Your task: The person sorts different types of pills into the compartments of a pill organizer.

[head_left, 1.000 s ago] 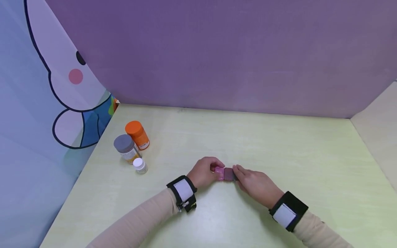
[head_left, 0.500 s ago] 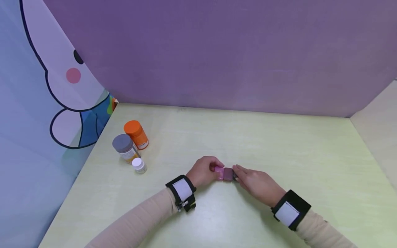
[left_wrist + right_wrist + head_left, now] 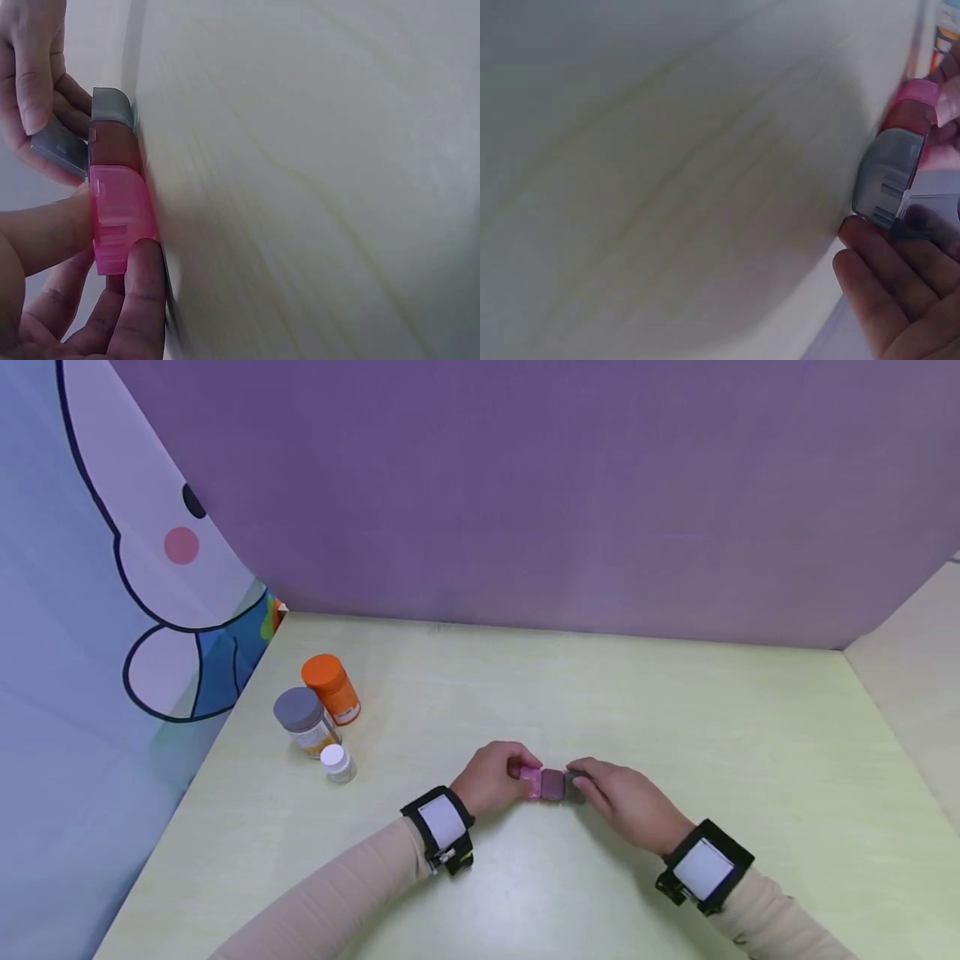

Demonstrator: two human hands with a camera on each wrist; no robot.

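Right hand [image 3: 632,806] turned, pinching raised grey lid [image 3: 60,148]; left hand [image 3: 489,781] clamped on 3-colour case [image 3: 114,146], which over-pulling could tip.

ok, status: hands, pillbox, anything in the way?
Left hand grips pillbox by pink end. Right hand pinches grey lid, raised. No obstruction seen; three bottles stand apart, off to the left.

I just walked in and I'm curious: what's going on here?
At a table, a person is handling a small three-section box. Their left hand grips its pink end, while their right hand pinches the grey lid at the other end, which stands open. An orange bottle, a grey-capped jar and a small white bottle stand to the left, untouched.
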